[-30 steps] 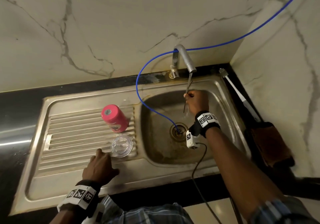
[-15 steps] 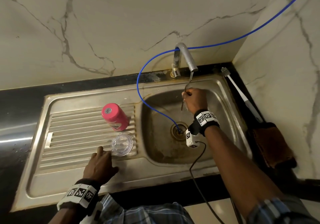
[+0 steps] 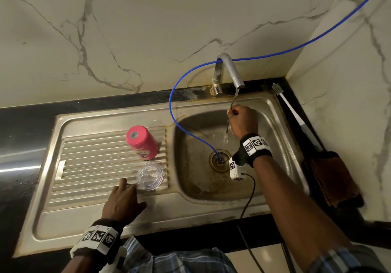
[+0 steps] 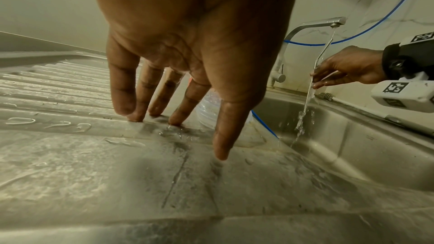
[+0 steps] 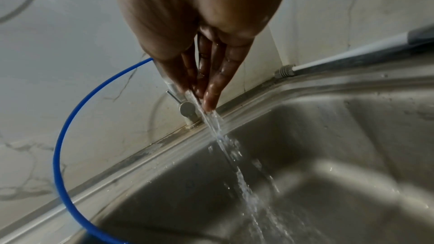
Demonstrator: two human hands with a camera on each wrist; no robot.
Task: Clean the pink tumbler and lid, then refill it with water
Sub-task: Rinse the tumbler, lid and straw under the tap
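A: So where's the tumbler [image 3: 143,142]?
B: Upside down on the drainboard [image 3: 88,158], clear lid [image 3: 151,175] beside it. Left hand [image 3: 122,203] rests spread, fingertips down, empty.
A: And the right hand [image 3: 243,121]?
B: Pinching a thin straw [image 4: 312,81] under the running tap [image 3: 231,70].

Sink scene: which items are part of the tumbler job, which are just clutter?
Job:
pink tumbler, upside down on the drainboard
clear lid
tap, running
straw pinched in right hand

Clutter:
blue tube
brush
brown cloth

Dim warm light — wide-angle bending, wrist views blurred.
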